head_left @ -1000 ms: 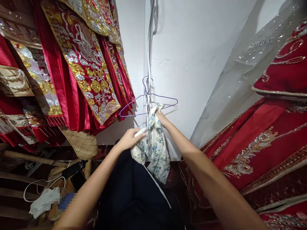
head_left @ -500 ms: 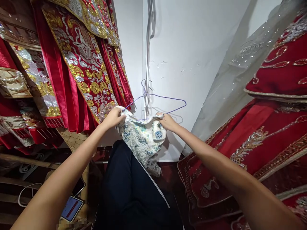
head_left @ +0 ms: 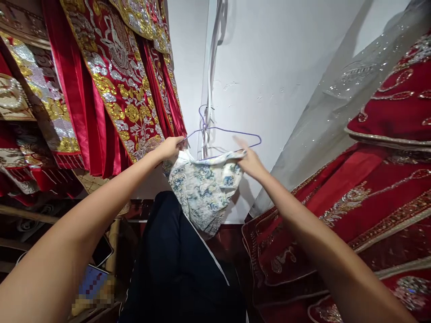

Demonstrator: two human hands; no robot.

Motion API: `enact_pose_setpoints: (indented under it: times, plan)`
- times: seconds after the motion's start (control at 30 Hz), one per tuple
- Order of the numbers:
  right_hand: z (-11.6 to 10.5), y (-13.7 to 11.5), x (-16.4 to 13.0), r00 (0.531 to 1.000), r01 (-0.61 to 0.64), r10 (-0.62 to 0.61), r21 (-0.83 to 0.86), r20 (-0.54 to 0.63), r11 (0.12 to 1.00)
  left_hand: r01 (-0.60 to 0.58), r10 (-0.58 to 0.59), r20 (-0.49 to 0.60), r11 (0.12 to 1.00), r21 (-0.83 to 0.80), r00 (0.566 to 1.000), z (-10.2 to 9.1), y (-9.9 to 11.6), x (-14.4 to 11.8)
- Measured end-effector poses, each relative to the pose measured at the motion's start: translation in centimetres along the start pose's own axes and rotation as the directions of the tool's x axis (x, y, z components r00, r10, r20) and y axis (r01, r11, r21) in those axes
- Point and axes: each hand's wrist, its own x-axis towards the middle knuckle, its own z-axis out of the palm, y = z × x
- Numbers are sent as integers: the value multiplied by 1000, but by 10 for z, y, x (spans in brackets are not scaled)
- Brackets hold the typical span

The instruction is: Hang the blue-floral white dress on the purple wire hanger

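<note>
A white garment with a blue-green floral print (head_left: 205,184) hangs spread between my hands, below the purple wire hanger (head_left: 232,130). The hanger's left end goes into the garment's upper left corner; its right end shows bare above the cloth. My left hand (head_left: 172,148) is closed on that left corner, at the hanger's wire. At the garment's upper right edge, my right hand (head_left: 249,160) grips the cloth, one finger blurred and raised towards the hanger's right end. The hook sits against a narrow white strip (head_left: 209,80) on the wall.
Red robes with gold and silver embroidery (head_left: 131,103) hang at the left. More red beaded clothing (head_left: 353,193) and sheer glittering fabric (head_left: 313,121) fill the right. A phone (head_left: 92,280) lies at lower left by a bamboo frame (head_left: 114,242). Dark trousers (head_left: 168,251) show below.
Both hands have risen slightly and moved apart, stretching the garment's top edge wider. My right hand has gone right along the hanger, and one finger has lifted. The view has shifted a little.
</note>
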Motion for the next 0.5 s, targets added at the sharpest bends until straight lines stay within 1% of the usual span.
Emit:
enact_pose_setpoints:
  times: [0.03, 0.07, 0.1, 0.13, 0.17, 0.2, 0.23, 0.27, 0.3, 0.33, 0.37, 0.4, 0.43, 0.47, 0.5]
  plan:
    - [-11, 5, 6, 993, -43, 40, -25, -107, 999, -18, 18, -6, 1000, -4, 1000, -2, -1, -1]
    - [-22, 11, 12, 977, -104, 93, -48, -190, 993, -38, 38, -17, 999, -5, 999, -4, -2, -1]
    - [-32, 16, 19, 964, -167, 148, -71, -223, 983, -59, 59, -22, 998, -3, 998, -6, -2, -1]
    - [-40, 21, 26, 958, -222, 199, -99, -205, 970, -77, 77, -19, 997, 7, 997, -8, -2, 0]
    - [-48, 25, 33, 958, -266, 247, -125, -148, 956, -91, 92, -14, 996, 24, 996, -10, -2, 0]
    - [-55, 27, 39, 952, -304, 299, -138, -60, 942, -100, 101, -20, 994, 47, 995, -12, -3, 1]
    - [-61, 27, 43, 934, -345, 354, -133, 48, 929, -96, 100, -46, 993, 71, 994, -14, -5, 1]
    - [-65, 26, 46, 898, -393, 407, -112, 166, 913, -71, 79, -93, 993, 93, 993, -16, -8, 0]
    - [-69, 23, 47, 847, -452, 454, -76, 275, 889, -18, 35, -157, 994, 105, 987, -18, -12, -1]
    - [-72, 19, 47, 790, -518, 490, -26, 370, 855, 59, -34, -228, 993, 100, 973, -20, -15, -2]
    - [-72, 13, 45, 743, -574, 499, 41, 445, 818, 146, -118, -290, 987, 74, 950, -20, -17, -3]
    - [-70, 6, 42, 725, -608, 484, 126, 490, 784, 223, -199, -325, 974, 39, 925, -20, -17, -4]
    - [-66, -2, 39, 744, -611, 457, 220, 488, 760, 273, -256, -327, 962, 7, 910, -18, -15, -4]
    - [-59, -9, 36, 805, -565, 428, 312, 411, 764, 283, -274, -305, 959, -15, 912, -15, -10, -4]
    - [-49, -16, 33, 874, -482, 397, 385, 281, 787, 257, -254, -274, 966, -26, 927, -10, -3, -2]
